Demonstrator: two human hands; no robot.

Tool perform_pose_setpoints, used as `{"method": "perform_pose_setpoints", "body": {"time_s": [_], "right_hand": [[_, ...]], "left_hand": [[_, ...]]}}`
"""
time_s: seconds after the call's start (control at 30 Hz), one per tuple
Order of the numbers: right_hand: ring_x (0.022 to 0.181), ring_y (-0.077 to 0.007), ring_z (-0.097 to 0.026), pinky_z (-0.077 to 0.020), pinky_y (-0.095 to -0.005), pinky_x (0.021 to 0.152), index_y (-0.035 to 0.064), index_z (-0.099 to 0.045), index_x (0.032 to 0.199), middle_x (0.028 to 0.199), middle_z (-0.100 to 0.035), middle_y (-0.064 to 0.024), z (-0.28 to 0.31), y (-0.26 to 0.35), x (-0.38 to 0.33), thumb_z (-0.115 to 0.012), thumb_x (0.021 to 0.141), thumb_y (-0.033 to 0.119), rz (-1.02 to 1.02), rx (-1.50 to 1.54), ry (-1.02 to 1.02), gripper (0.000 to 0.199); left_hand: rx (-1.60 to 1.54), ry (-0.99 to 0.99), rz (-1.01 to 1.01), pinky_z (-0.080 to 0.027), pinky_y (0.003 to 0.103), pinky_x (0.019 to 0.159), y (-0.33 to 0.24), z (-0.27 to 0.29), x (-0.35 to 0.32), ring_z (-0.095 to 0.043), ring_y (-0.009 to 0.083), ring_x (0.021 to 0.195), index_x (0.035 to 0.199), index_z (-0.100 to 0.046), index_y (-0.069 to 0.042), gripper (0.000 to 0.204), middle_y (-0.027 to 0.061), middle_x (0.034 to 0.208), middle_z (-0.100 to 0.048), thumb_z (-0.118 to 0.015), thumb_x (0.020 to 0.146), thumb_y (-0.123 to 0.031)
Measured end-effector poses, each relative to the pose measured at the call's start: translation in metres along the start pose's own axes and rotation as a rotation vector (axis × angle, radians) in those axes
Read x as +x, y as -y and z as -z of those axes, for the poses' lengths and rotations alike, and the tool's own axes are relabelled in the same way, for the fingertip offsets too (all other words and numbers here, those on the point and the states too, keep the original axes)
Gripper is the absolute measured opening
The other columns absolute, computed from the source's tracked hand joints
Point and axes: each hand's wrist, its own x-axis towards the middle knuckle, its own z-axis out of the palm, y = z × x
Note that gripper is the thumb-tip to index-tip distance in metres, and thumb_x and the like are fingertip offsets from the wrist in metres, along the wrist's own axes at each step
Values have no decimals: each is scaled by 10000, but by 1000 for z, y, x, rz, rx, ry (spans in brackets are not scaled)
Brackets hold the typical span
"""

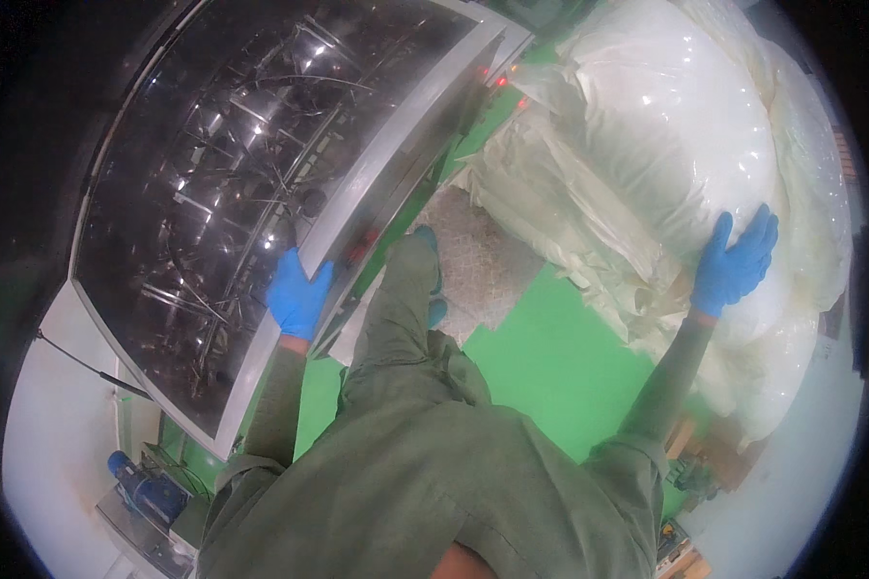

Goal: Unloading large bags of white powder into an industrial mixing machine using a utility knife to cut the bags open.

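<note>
Head: glossy, crinkled plastic bag [676,125]

Two hands were there: one left hand [297,292] and one right hand [737,261], in two blue gloves [294,289] [729,275]. There was one big machine [362,179] with one dark window [251,145], one white plastic heap [690,121] and one blue motor [156,494].

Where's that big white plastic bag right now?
In the head view, the big white plastic bag fills the upper right, across the green floor from the metal-framed machine, with the person's blue-gloved right hand at its lower part.
</note>
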Motion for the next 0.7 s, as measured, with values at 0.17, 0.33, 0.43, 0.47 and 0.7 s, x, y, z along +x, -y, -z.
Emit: {"method": "perform_pose_setpoints", "body": {"time_s": [0.17,0.33,0.43,0.47,0.7], "right_hand": [[1106,-320,-470,-370,-378,912,57,-451,1232,1209,-486,-187,10,11,19,-589,795,355,-187,319,-25,547],[1091,-303,-486,-364,-345,925,45,-455,1225,1200,-505,-152,30,39,86,-577,823,326,-1,164,-117,506],[1082,-301,-493,-366,-389,914,28,-508,1167,1172,-522,-173,-20,62,71,-580,818,262,231,-179,14,426],[1051,-304,-509,-371,-399,905,18,-532,1124,1129,-544,-174,-24,86,54,-596,796,245,164,111,-34,404],[958,-319,-535,-425,-364,801,40,-571,1020,1003,-580,-162,-96,347,-225,-575,773,298,-87,1125,1280,357]], "left_hand": [[-41,354,65,-463,431,687,4,14,13,-590,360,810,1095,-461,-23,614,199,937,-585,-617,705,-470],[-19,378,117,-470,426,677,-2,16,25,-594,347,822,1072,-473,-55,589,203,918,-594,-629,683,-468],[-56,303,101,-470,429,673,2,15,24,-595,352,797,1024,-495,-56,558,194,881,-604,-635,674,-468],[-54,266,94,-470,429,667,2,17,25,-595,354,784,1007,-502,-56,551,193,870,-605,-638,671,-471],[10,239,161,-486,404,584,3,7,30,-608,341,658,1014,-525,-65,554,157,765,-615,-679,640,-444]]}}
